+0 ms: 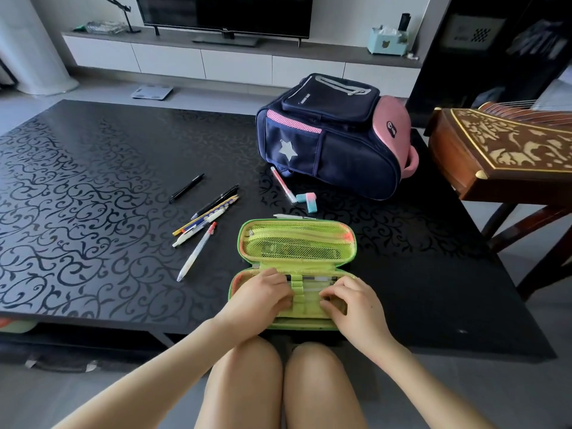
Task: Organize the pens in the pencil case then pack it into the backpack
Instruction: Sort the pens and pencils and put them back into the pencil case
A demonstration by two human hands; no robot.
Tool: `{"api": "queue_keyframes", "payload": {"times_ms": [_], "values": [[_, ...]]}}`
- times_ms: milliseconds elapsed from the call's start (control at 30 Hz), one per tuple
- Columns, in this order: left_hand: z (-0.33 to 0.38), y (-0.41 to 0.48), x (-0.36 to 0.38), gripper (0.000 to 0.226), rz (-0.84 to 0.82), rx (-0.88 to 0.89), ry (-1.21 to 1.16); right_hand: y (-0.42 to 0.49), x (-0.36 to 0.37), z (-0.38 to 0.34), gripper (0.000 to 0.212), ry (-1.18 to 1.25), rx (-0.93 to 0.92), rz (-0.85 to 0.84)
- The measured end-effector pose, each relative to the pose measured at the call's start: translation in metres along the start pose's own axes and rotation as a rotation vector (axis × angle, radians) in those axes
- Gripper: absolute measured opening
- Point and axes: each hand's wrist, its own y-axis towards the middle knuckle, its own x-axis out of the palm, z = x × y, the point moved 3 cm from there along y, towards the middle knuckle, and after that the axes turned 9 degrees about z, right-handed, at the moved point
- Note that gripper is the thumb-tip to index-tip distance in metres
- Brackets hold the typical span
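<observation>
Black and patterned with scrollwork, a low table (93, 181) fills the middle of a living room. At its near edge, right of centre, a green pencil case (239, 241) is laid open, the mesh-lined lid folded back toward the far side.

Both hands are placed on the near half of the case. The left hand (263, 294) is set on the left end of the tray, its fingers bent down against a row of green elastic loops (297, 284). The right hand (349, 301) is set on the right end, with its fingertips curled in toward the same loops. Whether anything is pinched by either hand cannot be told, since the fingertips are hidden. A pale pen (318, 278) is seen lying across the tray just beyond the knuckles.

Left of the case, a clear pen with a red cap (196, 252) lies on the table. Beyond it a white pen (198, 227), a yellow striped pencil (205, 216) and a black pen (216, 201) are bunched together. A second black pen (186, 187) lies apart, farther left. Another white pen (291, 216) is placed just behind the lid.

Farther back, a pink marker (283, 184) and a blue-and-pink eraser (306, 201) lie beside a navy and pink backpack (340, 150), which is set toward the far right corner with its zips closed. A carved wooden instrument (501, 147) stands off the right edge. A television (223, 13) on a white cabinet (216, 63) is seen against the far wall.
</observation>
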Motion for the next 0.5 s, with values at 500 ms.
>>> {"api": "queue_keyframes", "payload": {"times_ms": [500], "values": [[-0.186,-0.012,-0.084,0.026,0.16,-1.031,0.346,0.04,-0.005,-0.027,0.032,-0.172,-0.155,0.034]]}}
